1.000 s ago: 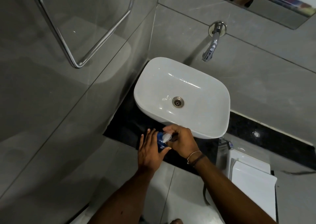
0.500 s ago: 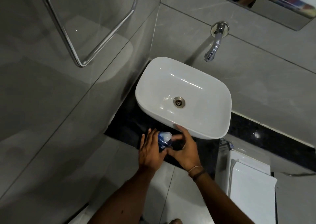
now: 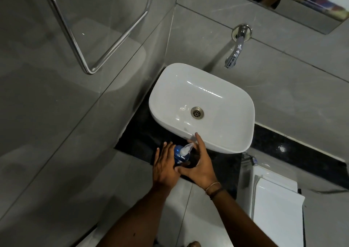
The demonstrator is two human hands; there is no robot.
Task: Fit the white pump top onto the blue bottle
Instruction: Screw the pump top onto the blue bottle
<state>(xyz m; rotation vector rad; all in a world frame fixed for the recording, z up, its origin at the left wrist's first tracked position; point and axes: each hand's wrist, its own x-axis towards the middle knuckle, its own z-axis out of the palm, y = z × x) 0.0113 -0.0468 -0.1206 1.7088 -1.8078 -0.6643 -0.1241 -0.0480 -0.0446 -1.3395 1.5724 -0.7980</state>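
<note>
A person's hands frame a small translucent blue plastic bottle (image 3: 180,155) standing on the polished black stone worktop (image 3: 140,135), just in front of the white ceramic countertop basin (image 3: 222,133). The white plastic pump top (image 3: 186,149) now sits on the bottle's neck, its nozzle pointing up and right toward the basin. A second ago the right hand (image 3: 201,164) was closed over the pump top, working it at the neck; half a second ago its fingers had begun to lift away. Now that hand is released, fingers spread and flat, its palm beside the bottle and one fingertip reaching up against the basin's rim. The left hand (image 3: 164,164) has kept its place throughout, cupped against the bottle's left side with straight fingers; whether it presses or merely steadies cannot be told from above. The thumbs of both hands meet below the bottle. The opening of the right hand suggests the fitting is done or nearly so, though the view does not show whether the collar is fully seated. A chrome wall-mounted tap (image 3: 236,48) hangs above the basin.
</note>
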